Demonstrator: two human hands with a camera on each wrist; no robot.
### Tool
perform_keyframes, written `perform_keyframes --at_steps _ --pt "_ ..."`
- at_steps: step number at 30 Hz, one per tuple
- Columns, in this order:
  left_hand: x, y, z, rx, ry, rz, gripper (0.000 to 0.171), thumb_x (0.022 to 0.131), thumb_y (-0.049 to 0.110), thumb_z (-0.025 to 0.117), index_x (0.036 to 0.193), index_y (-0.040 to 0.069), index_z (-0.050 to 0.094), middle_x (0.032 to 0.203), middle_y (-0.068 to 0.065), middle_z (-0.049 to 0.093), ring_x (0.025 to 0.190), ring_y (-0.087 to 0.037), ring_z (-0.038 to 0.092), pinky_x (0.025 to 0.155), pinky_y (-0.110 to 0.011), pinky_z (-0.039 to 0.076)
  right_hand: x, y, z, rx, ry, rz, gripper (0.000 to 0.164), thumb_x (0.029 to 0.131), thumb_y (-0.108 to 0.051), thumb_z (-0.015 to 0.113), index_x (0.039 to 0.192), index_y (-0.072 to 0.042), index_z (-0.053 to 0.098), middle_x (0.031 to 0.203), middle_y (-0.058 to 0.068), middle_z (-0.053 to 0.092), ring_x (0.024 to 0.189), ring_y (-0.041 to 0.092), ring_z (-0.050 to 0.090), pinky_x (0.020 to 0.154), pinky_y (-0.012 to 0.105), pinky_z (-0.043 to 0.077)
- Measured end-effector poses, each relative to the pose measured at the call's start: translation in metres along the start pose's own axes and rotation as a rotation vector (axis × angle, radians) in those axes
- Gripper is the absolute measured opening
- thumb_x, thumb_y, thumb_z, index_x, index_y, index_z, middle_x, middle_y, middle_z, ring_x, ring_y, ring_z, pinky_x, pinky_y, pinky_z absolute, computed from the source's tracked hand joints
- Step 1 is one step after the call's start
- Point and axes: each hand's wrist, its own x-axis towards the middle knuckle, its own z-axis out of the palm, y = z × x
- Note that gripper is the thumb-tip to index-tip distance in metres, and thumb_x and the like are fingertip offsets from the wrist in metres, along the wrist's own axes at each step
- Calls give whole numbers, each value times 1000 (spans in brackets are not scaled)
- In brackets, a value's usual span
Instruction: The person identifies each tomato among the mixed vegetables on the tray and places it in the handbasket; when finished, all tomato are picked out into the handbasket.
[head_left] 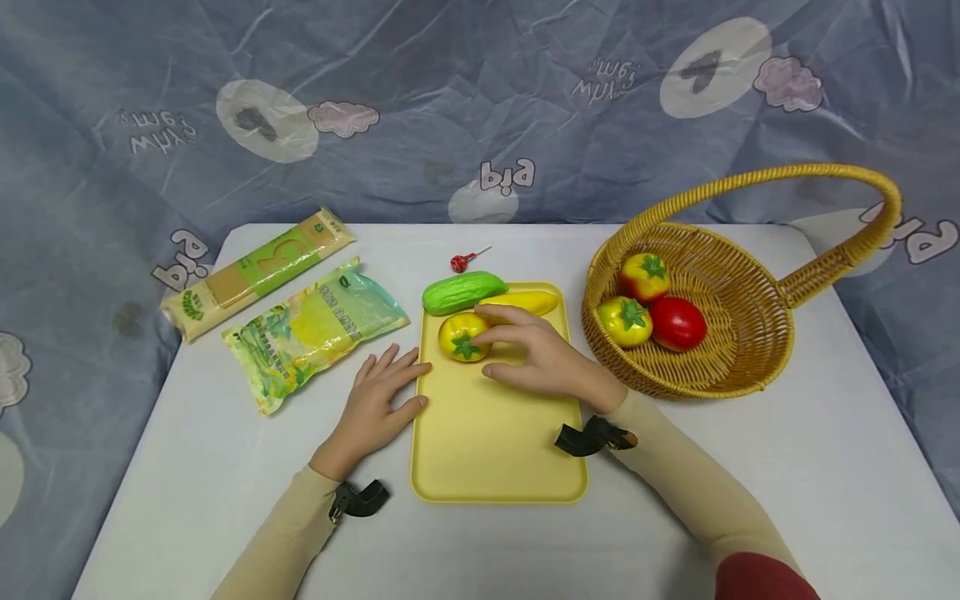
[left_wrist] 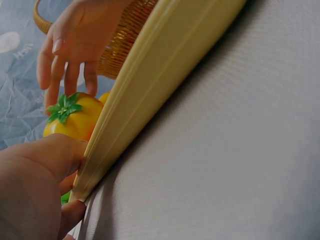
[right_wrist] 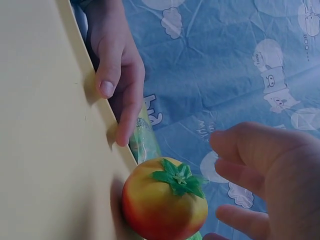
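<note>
On the yellow tray (head_left: pixel 495 433) sits a yellow tomato (head_left: pixel 453 335) with red shading and a green leafy top. My right hand (head_left: pixel 536 354) hovers at its right side, fingers spread and slightly bent; a gap shows between them and the tomato (right_wrist: pixel 162 205) in the right wrist view. Behind it lie a green cucumber (head_left: pixel 459 292) and a yellow banana-like piece (head_left: pixel 528 302), partly hidden by my right hand. My left hand (head_left: pixel 378 404) rests at the tray's left edge, its fingers extended and touching the rim.
A wicker basket (head_left: pixel 738 367) at right holds two yellow tomatoes (head_left: pixel 625 322) and a red one (head_left: pixel 678 323); its tall handle arches up. At left lie a noodle packet (head_left: pixel 258 275) and a green-yellow bag (head_left: pixel 318 333). A red lollipop (head_left: pixel 459 263) lies behind the tray.
</note>
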Motion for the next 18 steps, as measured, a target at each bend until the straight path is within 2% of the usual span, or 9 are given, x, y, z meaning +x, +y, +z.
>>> perform_keyframes --at_steps 5,11,18 --pt "1 0 -2 3 -7 0 46 95 30 70 138 16 64 157 -9 50 155 -38 30 126 -63 11 8 1 3 -9 -11 -23 28 83 -20 81 110 -13 80 150 17 55 142 34 48 119 54 38" --pt "0 1 -3 3 0 -2 45 94 29 70 137 16 65 157 -10 51 155 -39 30 126 -63 11 16 0 7 -4 -26 -62 27 83 -18 81 109 -11 80 149 19 56 141 36 48 119 55 37" --pt "1 0 -1 -5 -4 4 46 95 29 70 138 16 65 157 -9 50 155 -38 30 126 -63 11 17 3 11 6 -54 -27 30 84 -19 79 113 -11 79 151 18 54 144 37 47 121 56 35"
